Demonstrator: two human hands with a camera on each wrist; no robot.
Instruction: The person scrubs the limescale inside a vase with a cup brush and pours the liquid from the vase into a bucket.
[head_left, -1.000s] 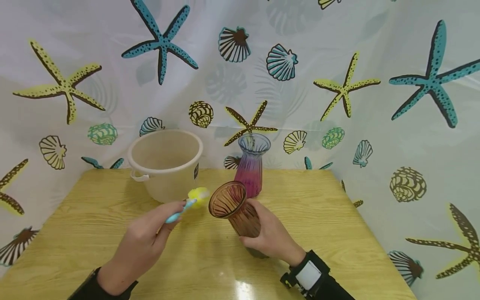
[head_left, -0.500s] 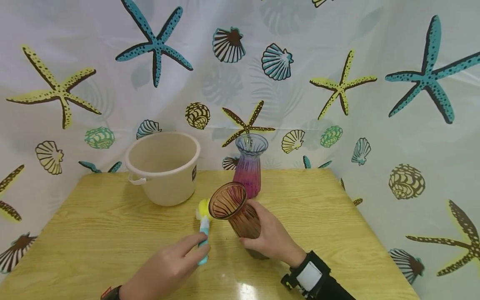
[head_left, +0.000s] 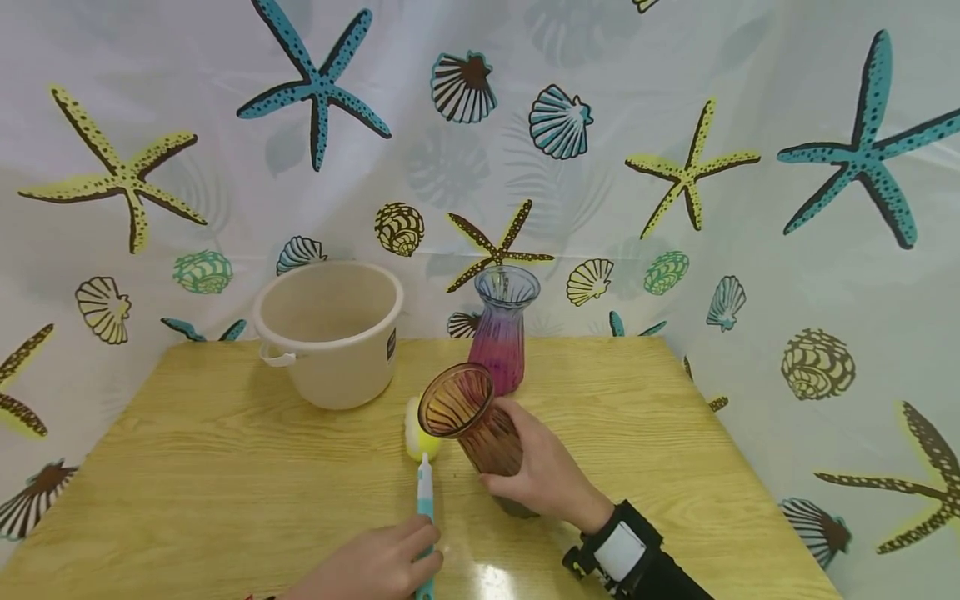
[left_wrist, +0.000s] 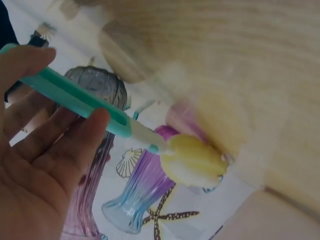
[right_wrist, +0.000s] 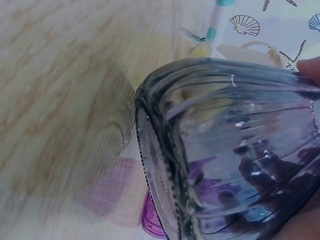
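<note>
My left hand [head_left: 378, 562] pinches the teal handle of a sponge brush [head_left: 425, 492], low in the head view. The brush's yellow-and-white sponge head [head_left: 422, 429] points away from me, just left of a ribbed amber glass vase's mouth. In the left wrist view the fingers and thumb lie around the handle [left_wrist: 80, 102]. My right hand [head_left: 551, 467] grips the amber vase [head_left: 483, 446] around its body, tilting its flared mouth up to the left. Seen from the right wrist, the vase's base [right_wrist: 215, 115] looks smoky grey, with fingers visible through the glass.
Behind the amber vase stands a second glass vase [head_left: 498, 342], pink below and bluish at the rim. A cream bucket [head_left: 341, 371] with a side handle stands at the back left of the wooden table [head_left: 225, 483]. A curtain printed with starfish and shells [head_left: 480, 167] hangs behind.
My left hand has moved right and toward me, swinging the brush until its head points away from me beside the amber vase. The right hand and amber vase have stayed put.
</note>
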